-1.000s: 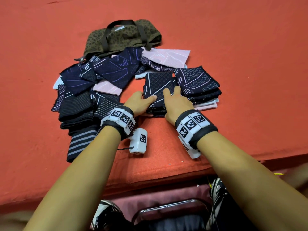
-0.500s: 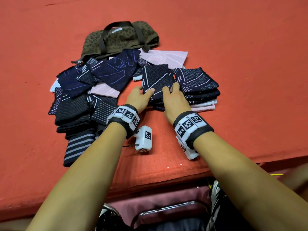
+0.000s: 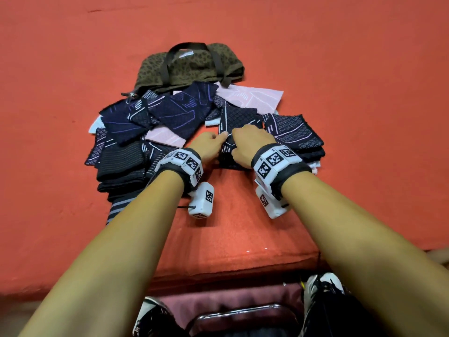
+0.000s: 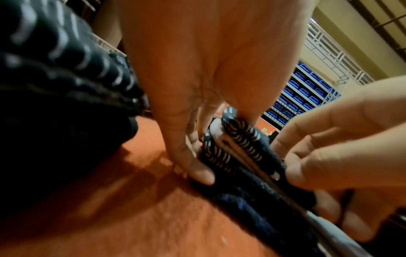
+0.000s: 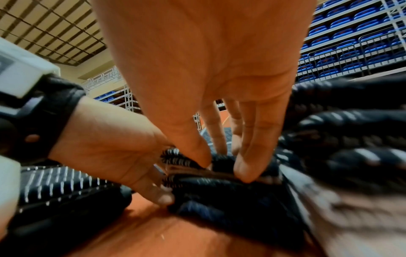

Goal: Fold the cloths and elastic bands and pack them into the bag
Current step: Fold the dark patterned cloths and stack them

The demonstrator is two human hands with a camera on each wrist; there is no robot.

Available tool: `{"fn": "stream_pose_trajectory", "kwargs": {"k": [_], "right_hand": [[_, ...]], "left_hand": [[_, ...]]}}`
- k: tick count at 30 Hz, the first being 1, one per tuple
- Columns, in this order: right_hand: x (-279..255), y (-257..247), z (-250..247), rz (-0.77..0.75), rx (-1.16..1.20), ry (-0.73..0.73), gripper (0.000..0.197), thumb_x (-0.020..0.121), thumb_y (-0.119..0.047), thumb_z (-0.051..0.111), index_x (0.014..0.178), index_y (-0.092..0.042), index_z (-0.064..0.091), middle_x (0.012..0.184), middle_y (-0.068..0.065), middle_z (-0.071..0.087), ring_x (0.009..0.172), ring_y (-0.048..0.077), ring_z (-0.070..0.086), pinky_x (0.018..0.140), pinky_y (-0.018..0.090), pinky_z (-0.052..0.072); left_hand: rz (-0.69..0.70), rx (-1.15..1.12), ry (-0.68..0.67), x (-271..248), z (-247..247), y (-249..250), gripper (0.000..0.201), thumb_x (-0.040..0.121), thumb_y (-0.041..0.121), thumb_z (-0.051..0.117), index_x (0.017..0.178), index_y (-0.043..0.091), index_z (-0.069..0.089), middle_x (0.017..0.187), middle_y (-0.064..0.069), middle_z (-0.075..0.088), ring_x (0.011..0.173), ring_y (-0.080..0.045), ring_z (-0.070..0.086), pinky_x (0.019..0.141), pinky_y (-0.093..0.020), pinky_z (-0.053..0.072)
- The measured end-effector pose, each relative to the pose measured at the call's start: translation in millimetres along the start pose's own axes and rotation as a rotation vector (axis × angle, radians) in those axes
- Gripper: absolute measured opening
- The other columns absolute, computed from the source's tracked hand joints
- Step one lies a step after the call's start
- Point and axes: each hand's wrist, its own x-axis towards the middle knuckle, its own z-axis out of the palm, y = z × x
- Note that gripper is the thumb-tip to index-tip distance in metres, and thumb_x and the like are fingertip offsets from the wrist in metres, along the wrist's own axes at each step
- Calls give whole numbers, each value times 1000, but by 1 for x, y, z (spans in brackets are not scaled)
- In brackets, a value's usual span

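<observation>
Near the bench's front edge, both hands now clamp the folded stack (image 3: 239,122).
Left hand (image 3: 209,147) and right hand (image 3: 247,145) have closed in, gripping its near end, likely to carry it to the bag (image 3: 189,66).

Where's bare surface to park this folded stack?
Bare red cover right of the bag and the folded pile, and at the near edge behind both wrists. Crowded: loose cloths left of the left hand, up to the bag.

Olive leopard-print bag (image 3: 192,65), navy diamond-patterned cloths (image 3: 239,119) (some pink).
</observation>
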Motion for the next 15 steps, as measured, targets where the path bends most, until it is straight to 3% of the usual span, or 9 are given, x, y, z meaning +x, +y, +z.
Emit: {"fn": "stream_pose_trajectory", "kwargs": {"k": [2,4,6,9,15], "right_hand": [[9,-12,-9,-41,-9,-14,31,87,-23,55,115,-11,60,118,16,60,106,39,61,75,36,46],[20,-25,-15,-81,-3,-27,31,88,-25,55,115,-12,61,118,16,61,105,39,61,75,35,44],[31,-37,-17,-111,11,-42,31,86,-21,55,115,-11,62,116,17,62,102,39,62,75,35,46],[49,-57,-17,-152,57,-80,31,82,-20,54,110,-9,64,110,18,64,95,38,63,72,33,48],[78,-93,-14,-162,66,-123,23,81,-14,56,102,-8,64,97,14,62,73,31,56,65,30,46]], "left_hand": [[23,66,4,1,-15,-2,37,90,49,52,76,16,59,75,-10,61,69,-31,65,73,-43,60],[23,135,17,0,-34,-5,26,80,44,52,84,20,63,90,-12,69,90,-35,70,86,-52,57],[31,231,52,-5,-54,-2,23,87,30,57,103,18,68,110,-11,70,105,-31,67,94,-45,54],[58,440,144,-8,-85,-4,28,91,22,58,116,15,69,118,-6,69,112,-25,62,95,-34,50],[25,679,242,-12,-132,-23,35,87,17,58,121,12,65,122,-12,67,115,-33,59,94,-38,50]]}}
